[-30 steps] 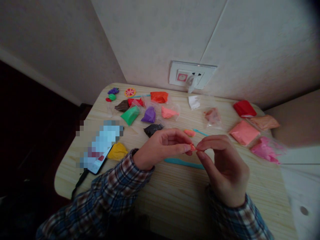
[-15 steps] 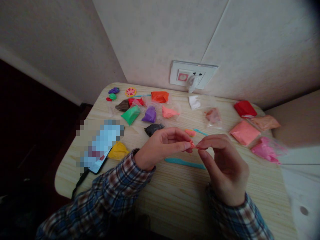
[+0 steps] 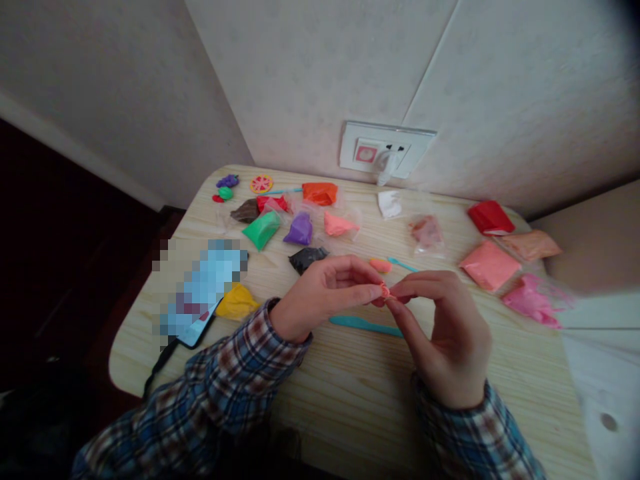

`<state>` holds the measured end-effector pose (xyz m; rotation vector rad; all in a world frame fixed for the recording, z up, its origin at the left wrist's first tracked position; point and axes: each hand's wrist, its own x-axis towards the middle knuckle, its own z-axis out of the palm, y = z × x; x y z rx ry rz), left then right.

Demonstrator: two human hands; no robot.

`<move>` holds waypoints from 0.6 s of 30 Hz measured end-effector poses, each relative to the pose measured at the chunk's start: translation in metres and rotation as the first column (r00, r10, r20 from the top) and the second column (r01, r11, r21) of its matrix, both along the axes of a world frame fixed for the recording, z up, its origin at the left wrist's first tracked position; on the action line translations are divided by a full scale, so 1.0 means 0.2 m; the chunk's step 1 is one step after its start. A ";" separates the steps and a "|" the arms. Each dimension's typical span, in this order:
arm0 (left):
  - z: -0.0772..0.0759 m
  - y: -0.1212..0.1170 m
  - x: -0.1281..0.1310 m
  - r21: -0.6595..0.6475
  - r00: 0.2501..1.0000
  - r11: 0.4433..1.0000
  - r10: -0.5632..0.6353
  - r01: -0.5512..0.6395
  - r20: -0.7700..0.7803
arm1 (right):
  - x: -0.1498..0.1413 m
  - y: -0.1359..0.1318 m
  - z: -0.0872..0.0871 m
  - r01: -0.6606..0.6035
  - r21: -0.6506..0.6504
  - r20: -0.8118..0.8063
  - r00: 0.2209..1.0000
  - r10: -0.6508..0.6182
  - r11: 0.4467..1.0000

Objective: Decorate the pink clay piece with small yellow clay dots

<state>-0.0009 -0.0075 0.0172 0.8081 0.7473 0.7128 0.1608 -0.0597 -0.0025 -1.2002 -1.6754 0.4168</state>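
Between my two hands, above the middle of the table, is a small piece of coral-orange clay. My left hand pinches it between thumb and fingers from the left. From the right, the thumb and forefinger of my right hand are closed on its other edge. The fingertips hide much of the piece. Just behind it a peach-orange clay lump lies on the table, with a thin blue tool beside it. Under my hands lies a flat turquoise clay knife, its right end close to my right thumb.
Bags of coloured clay lie about the wooden table: black, purple, green, yellow, and several at right, including a coral bag. A phone is at left. Small clay fruits sit far left.
My right hand has moved slightly left, its fingertips now against the coral-orange clay; a thin strand was stretched between the hands before. My left hand stays nearly still.
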 end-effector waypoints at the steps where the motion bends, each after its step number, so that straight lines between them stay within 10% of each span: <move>1: 0.00 0.00 0.00 0.002 1.000 1.000 -0.003 0.003 -0.005 | 0.00 0.00 0.00 0.006 0.011 0.016 1.000 -0.006 1.000; 18: 0.01 -0.01 0.01 0.001 0.999 1.000 0.011 -0.011 -0.033 | -0.01 -0.01 0.02 0.028 0.040 0.108 0.994 -0.032 0.999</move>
